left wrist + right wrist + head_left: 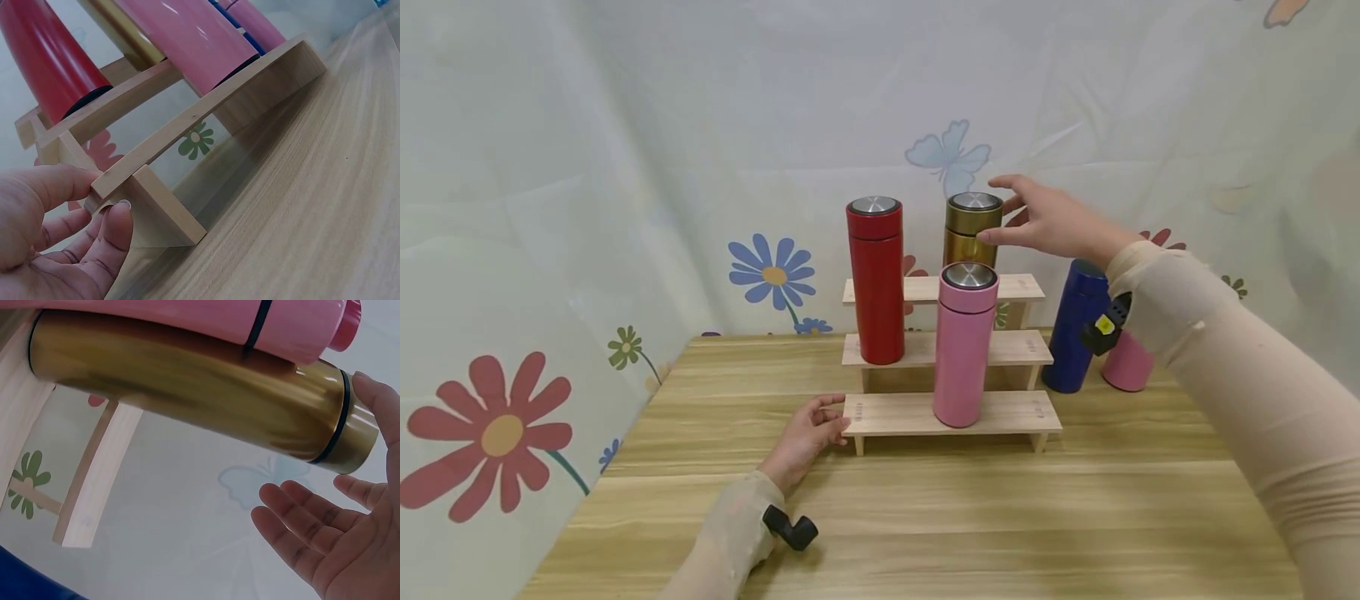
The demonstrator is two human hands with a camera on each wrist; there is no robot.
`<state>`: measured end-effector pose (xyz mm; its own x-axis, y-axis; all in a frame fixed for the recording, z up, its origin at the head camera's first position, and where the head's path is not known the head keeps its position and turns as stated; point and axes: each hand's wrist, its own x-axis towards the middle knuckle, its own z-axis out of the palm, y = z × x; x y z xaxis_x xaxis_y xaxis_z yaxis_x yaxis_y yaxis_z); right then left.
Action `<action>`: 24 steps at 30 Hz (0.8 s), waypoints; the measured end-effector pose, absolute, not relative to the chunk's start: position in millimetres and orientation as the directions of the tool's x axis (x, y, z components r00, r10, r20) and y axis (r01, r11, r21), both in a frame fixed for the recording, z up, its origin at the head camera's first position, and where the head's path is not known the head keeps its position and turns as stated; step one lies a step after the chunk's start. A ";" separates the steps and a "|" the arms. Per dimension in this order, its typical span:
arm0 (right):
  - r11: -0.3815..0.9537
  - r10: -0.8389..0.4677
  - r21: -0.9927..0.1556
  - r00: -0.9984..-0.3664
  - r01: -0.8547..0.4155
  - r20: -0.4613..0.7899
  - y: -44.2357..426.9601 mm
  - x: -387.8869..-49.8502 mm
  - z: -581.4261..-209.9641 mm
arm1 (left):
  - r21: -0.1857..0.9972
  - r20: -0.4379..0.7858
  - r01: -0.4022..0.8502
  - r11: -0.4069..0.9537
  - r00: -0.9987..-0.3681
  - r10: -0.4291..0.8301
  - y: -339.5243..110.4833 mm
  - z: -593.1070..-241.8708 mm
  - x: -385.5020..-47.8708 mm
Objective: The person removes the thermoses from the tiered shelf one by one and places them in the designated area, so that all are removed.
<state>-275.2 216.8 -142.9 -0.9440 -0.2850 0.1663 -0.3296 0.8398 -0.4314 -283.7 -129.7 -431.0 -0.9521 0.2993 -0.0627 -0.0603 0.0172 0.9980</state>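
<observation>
A pink thermos bottle point(964, 350) stands upright on the lowest step of a three-step wooden stand point(895, 414). The red thermos point(877, 287) is on the middle step. Behind the pink bottle rises a gold thermos point(966, 245); its lower part is hidden in the head view. My right hand point(1048, 218) is beside the gold lid, thumb at its near side, fingers spread apart from it; the right wrist view shows the gold bottle point(187, 387) ungripped. With thumb and finger my left hand point(805, 433) pinches the lowest step's left end, and its fingertips point(117, 219) show under the board.
Right of the stand, a blue thermos point(1071, 342) stands on the wood-grain table point(925, 517). A second pink thermos point(1127, 365) is next to it, partly covered by my right forearm. A flower-printed cloth point(625, 167) hangs behind the table.
</observation>
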 end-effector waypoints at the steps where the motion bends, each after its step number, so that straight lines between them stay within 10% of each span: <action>1: 0.838 -0.288 -0.433 -0.943 -0.332 0.165 215.5 -276.2 -144.0 | 0.998 -0.065 -0.062 0.017 -0.952 0.298 -129.9 -431.2 -283.6; 24: 0.810 -0.267 -0.477 -0.939 -0.340 0.216 202.0 -282.7 -149.0 | 0.998 -0.061 -0.056 0.025 -0.954 0.295 -130.1 -429.9 -281.0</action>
<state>-282.7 202.0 -149.0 -0.9392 -0.2671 0.2157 -0.3400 0.8103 -0.4773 -281.0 -130.1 -429.9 -0.9536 0.2949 -0.0605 -0.0555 0.0253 0.9981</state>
